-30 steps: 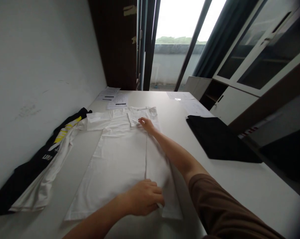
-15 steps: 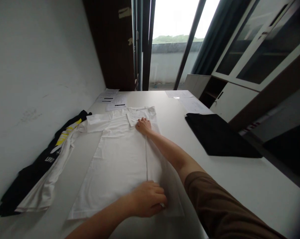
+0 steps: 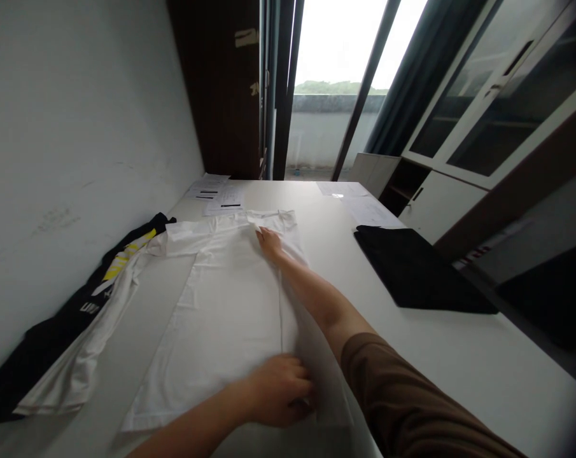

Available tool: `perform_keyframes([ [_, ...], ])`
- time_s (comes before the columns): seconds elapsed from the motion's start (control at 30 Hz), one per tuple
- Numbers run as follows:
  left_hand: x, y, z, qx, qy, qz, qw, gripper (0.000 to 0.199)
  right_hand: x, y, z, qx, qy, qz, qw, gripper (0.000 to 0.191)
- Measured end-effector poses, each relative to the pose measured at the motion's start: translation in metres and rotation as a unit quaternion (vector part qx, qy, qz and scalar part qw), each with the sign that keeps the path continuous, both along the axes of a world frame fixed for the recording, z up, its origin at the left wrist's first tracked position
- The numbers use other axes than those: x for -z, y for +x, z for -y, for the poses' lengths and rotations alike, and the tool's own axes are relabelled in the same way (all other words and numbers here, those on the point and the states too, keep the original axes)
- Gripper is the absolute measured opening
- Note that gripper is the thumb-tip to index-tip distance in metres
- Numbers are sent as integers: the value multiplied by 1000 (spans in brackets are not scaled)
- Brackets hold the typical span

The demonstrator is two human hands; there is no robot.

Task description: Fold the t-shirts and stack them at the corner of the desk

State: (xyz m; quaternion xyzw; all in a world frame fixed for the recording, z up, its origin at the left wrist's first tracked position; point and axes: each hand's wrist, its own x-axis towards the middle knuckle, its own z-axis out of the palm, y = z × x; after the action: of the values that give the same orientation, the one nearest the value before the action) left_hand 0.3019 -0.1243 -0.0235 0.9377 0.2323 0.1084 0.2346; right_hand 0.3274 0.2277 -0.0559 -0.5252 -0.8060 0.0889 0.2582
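A white T-shirt [image 3: 221, 318] lies spread on the white table, with a lengthwise fold along its right side and a sleeve stretching out to the left. At the shirt's upper right, my right hand [image 3: 270, 245] is closed on a flap of its cloth, which is slightly raised at the fingertips. My left hand [image 3: 282, 389] is closed by the lower right corner, with curled fingers on the shirt's edge near the hem. The cloth inside its fingers is mostly hidden.
Along the wall on the left lies a black garment [image 3: 68, 318] with yellow and white print, a pale cloth [image 3: 77, 362] beside it. A folded black cloth [image 3: 421, 270] rests on the right. Printed papers [image 3: 223, 198] lie at the table's far end, and cabinets [image 3: 459, 191] stand beyond.
My right hand has shifted slightly left, and the flap at its fingertips is now lifted and turned over. My left hand stays near the lower corner. The view has tilted a little.
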Motion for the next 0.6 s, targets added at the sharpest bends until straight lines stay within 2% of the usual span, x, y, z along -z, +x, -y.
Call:
perform_keyframes([
  [0.1, 2, 1, 1, 10, 22, 0, 1000, 12, 7, 4, -1, -96, -1, 27, 995, 40],
  [0.2, 2, 1, 2, 20, 45, -3, 999, 11, 8, 6, -2, -147, -12, 54, 988, 40],
  [0.37, 2, 2, 4, 26, 50, 29, 998, 12, 0, 17, 3, -156, -17, 40, 987, 43],
  [0.53, 1, 4, 6, 16, 0, 88, 996, 18, -3, 33, 23, -150, -6, 105, 983, 55],
  [0.6, 1, 6, 7, 19, -21, 104, 994, 18, -2, 33, 27, -129, -16, 107, 986, 45],
])
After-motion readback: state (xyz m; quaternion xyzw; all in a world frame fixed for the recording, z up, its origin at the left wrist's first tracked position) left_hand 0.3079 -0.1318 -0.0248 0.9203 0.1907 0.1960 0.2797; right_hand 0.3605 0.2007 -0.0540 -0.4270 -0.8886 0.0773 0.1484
